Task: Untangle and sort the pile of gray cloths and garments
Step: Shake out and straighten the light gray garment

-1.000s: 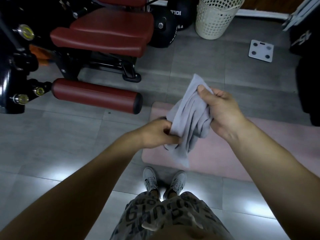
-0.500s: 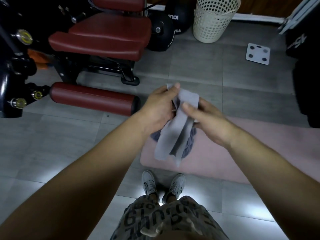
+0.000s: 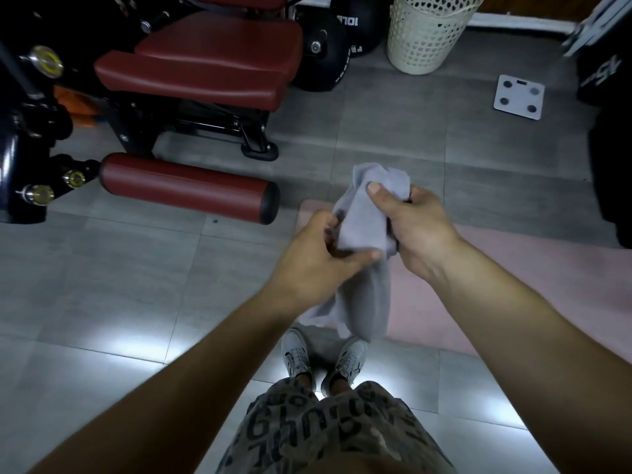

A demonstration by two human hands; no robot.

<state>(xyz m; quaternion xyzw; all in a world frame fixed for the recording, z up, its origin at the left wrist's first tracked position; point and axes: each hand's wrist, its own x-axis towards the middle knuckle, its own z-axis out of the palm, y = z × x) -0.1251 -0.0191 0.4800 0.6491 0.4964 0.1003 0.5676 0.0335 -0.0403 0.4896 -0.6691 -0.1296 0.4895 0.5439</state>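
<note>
A gray tiled floor [image 3: 102, 268] fills most of the frame. A gym machine with dark red seat pads [image 3: 212, 63] takes up the upper left. A pale pink mat [image 3: 513, 285] spreads across the floor from the centre to the right edge. A white perforated basket [image 3: 427, 35] stands at the top, right of centre.

At the centre of the frame, above the mat's left end, a person standing in sneakers holds one gray cloth [image 3: 362, 227] in the air with both bare hands. The cloth is bunched lengthwise. Its long axis runs almost straight down the frame, from a rumpled top end to a loose tail hanging just above the shoes.

The right hand [image 3: 417, 227] grips the top end, with the thumb pressed on the front and the fingers curled behind. The left hand [image 3: 314, 265] pinches the cloth lower down, about mid-length, from the left side. The free tail hangs below the left hand, so that hand looks better placed to slide down and open it out. No pile of cloths shows anywhere in the frame.
</note>
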